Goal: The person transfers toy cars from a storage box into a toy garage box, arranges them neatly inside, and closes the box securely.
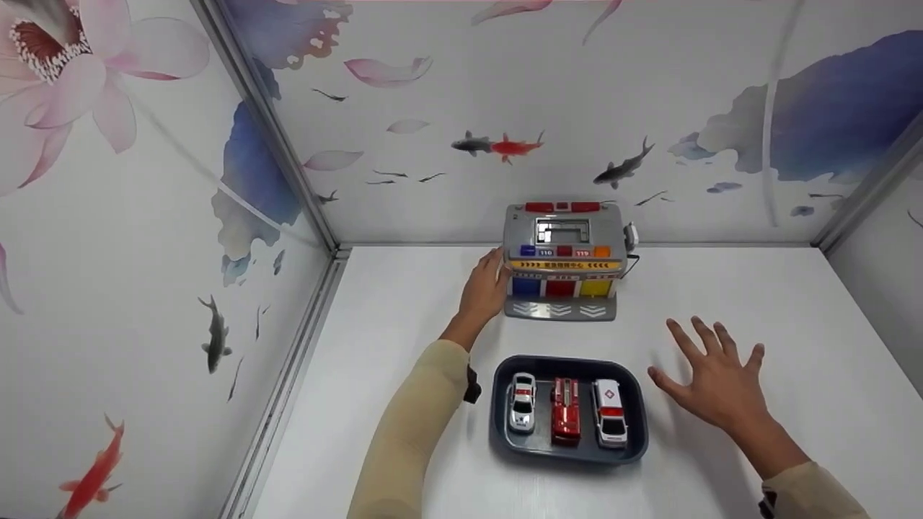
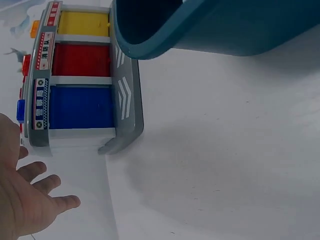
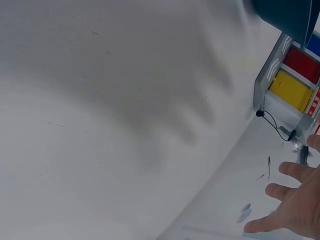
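A grey toy garage (image 1: 562,249) with blue, red and yellow doors stands against the back wall. At its left side is my left hand (image 1: 484,287), fingers extended; whether they touch the garage I cannot tell. The left wrist view shows that hand (image 2: 32,200) beside the blue door (image 2: 82,107), holding nothing. My right hand (image 1: 717,382) hovers with spread fingers to the right of a dark blue tray (image 1: 570,455). In the tray sit a white-and-silver police car (image 1: 522,404), a red fire truck (image 1: 566,412) and a white ambulance (image 1: 610,414).
A small key on a cord (image 3: 272,125) hangs at the garage's right side. A white table (image 1: 404,288) carries everything, with printed panels (image 1: 433,108) rising behind and a metal-framed panel (image 1: 144,252) on the left.
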The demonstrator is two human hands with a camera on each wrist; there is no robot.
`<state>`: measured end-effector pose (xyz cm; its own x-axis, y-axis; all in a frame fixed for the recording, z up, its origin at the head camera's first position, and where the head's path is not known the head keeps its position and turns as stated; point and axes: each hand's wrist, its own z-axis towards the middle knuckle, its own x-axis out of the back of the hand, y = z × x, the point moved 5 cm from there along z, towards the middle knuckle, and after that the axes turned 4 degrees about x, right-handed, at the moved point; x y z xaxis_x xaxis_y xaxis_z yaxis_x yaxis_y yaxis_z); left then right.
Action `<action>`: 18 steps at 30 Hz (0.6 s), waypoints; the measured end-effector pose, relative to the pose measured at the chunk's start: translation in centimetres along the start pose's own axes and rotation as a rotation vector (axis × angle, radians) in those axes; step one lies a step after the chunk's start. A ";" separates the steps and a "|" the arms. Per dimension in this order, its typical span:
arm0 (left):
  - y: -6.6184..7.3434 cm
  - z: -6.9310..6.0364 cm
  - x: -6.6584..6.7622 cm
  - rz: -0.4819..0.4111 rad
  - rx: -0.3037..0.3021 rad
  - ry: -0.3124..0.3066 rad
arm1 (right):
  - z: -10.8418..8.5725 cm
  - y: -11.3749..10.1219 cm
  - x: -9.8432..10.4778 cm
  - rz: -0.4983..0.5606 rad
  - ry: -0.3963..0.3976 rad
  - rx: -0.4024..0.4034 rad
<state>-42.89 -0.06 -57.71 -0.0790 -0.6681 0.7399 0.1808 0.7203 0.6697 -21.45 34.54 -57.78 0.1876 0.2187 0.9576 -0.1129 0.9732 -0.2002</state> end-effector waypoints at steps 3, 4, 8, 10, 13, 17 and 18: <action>0.2 0.5 -0.3 -0.018 0.016 -0.001 | -0.2 0.3 0.0 -0.005 -0.005 -0.005; 0.2 0.6 -0.3 -0.018 0.016 0.000 | -0.2 0.3 -0.1 -0.004 -0.006 -0.007; 0.4 1.0 -0.1 -0.009 -0.003 -0.003 | -0.2 0.2 -0.4 0.003 -0.005 -0.009; 0.6 1.2 0.0 -0.001 -0.013 -0.001 | -0.2 0.2 -0.6 0.008 -0.006 -0.007; 0.7 1.4 0.2 -0.001 -0.016 0.003 | 0.0 0.1 -0.7 0.019 -0.003 -0.001; 0.8 1.9 0.3 -0.006 -0.006 -0.005 | 0.3 -0.1 -0.9 0.024 0.001 0.011; 0.7 2.0 0.3 -0.003 -0.003 -0.007 | 0.4 -0.2 -1.0 0.023 0.002 0.016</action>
<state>-44.74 0.62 -56.83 -0.0869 -0.6691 0.7381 0.1838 0.7174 0.6720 -21.96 34.09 -58.62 0.1871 0.2410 0.9523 -0.1327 0.9667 -0.2186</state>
